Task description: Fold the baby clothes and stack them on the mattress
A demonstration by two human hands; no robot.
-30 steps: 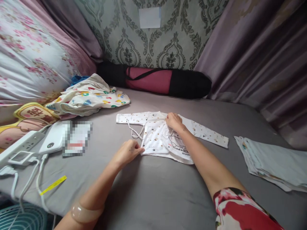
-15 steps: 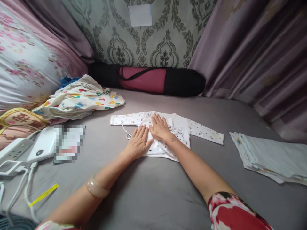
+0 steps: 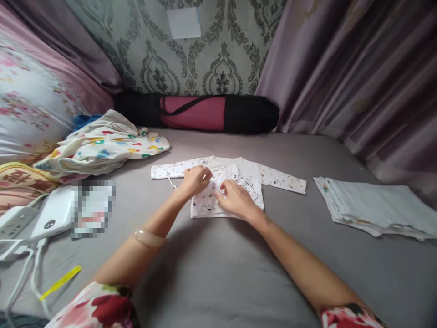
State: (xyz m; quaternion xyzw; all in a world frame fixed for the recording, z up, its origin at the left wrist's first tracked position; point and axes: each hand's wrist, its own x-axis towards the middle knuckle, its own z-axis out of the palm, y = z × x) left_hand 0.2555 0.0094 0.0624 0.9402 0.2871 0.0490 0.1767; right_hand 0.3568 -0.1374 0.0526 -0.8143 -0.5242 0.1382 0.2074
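A white baby shirt (image 3: 208,200) with small prints and a cartoon outline on its chest lies flat on the grey sheet, both sleeves spread. Over its upper left front is my left hand (image 3: 196,181), fingers curled in towards the thumb; whatever they pinch, if anything, is too small to make out. A thin white tie (image 3: 171,183) shows beside that hand. My right hand (image 3: 237,198) rests low over the middle of the shirt, fingers bent and thumb apart from them, with no held thing visible.
Folded pale cloths (image 3: 372,205) lie to the right. On the left are a crumpled printed cloth (image 3: 112,141), a white power bank (image 3: 54,214), cables, a power strip (image 3: 15,221) and a yellow strip (image 3: 61,282). A long black-and-red bag (image 3: 193,111) lies along the wall.
Both hands were flat on the shirt; now they have lifted and their fingers are bent. The view has shifted slightly, so the surroundings sit further left.
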